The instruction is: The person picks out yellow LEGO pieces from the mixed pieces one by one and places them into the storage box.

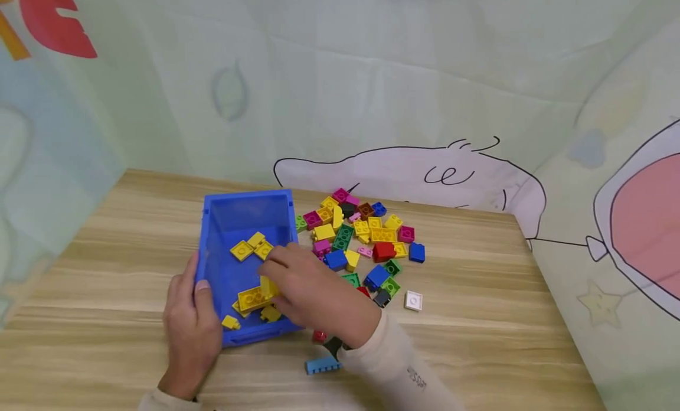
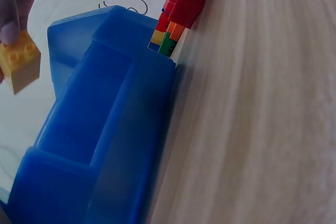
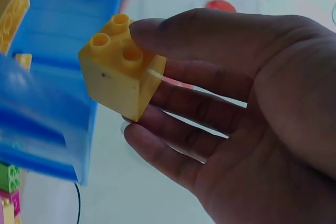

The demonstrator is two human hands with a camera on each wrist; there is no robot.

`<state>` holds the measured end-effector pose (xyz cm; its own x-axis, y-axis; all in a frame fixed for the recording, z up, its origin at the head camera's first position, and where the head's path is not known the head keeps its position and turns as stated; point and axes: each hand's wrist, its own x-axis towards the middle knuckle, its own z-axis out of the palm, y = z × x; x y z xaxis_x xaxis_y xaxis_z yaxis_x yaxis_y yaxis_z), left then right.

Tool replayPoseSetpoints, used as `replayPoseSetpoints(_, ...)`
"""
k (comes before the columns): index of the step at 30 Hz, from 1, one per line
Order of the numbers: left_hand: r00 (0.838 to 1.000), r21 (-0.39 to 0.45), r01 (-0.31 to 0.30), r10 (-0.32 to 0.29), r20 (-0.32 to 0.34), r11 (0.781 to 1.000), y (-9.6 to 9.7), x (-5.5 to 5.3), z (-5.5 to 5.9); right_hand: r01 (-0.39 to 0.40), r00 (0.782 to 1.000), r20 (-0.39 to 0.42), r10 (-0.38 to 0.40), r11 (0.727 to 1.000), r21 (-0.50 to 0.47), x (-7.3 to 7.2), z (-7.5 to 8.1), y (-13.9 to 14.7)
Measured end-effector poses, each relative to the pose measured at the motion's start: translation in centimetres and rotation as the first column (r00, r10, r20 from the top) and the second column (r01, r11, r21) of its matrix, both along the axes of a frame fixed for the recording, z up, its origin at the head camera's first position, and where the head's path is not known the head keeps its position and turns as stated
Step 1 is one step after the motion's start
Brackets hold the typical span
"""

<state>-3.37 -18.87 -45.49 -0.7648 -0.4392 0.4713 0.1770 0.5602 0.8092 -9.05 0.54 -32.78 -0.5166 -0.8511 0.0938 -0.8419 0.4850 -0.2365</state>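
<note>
My right hand (image 1: 313, 284) pinches a yellow building brick (image 3: 118, 69) between thumb and fingers, over the blue bin (image 1: 247, 193). In the right wrist view the thumb lies on the brick's studded top. My left hand (image 1: 193, 316) grips the bin's left side, thumb at the rim and fingers along the outer wall. Inside the bin lie several yellow bricks, among them a long one (image 1: 249, 299) near the front and a flat square one (image 1: 241, 251) farther back. From the left wrist, the held brick (image 2: 23, 61) shows above the bin's rim.
Right of the bin spreads a loose pile of mixed bricks, with a green one (image 1: 343, 237) and a red one (image 1: 381, 251) in it. A white brick (image 1: 414, 300) lies apart to the right, a light blue strip (image 1: 321, 365) nearer the front. A printed cloth wall (image 1: 372, 92) stands behind the table.
</note>
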Motion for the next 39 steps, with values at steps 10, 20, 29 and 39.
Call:
replayPoseSetpoints(10,0.999,-0.02,-0.008,0.007,-0.031,1.0,0.0,-0.1,0.1,0.001,0.991,-0.131,0.024,0.983,0.185,0.7,-1.6,-3.3)
replayPoseSetpoints(20,1.0,-0.015,-0.011,0.011,-0.024,1.0,-0.1,-0.1,-0.2,-0.036,0.982,-0.171,0.082,0.965,0.258,1.1,-3.5,-4.7)
replayPoseSetpoints(29,0.999,-0.002,-0.009,0.009,-0.041,1.0,0.0,-0.3,-0.3,0.004,0.982,-0.182,0.049,0.959,0.282,1.0,-4.7,-5.4)
replayPoseSetpoints(39,0.998,-0.013,-0.014,0.014,-0.059,1.0,0.0,-0.3,-0.2,0.028,0.987,-0.159,0.025,0.948,0.318,0.9,-5.2,-6.0)
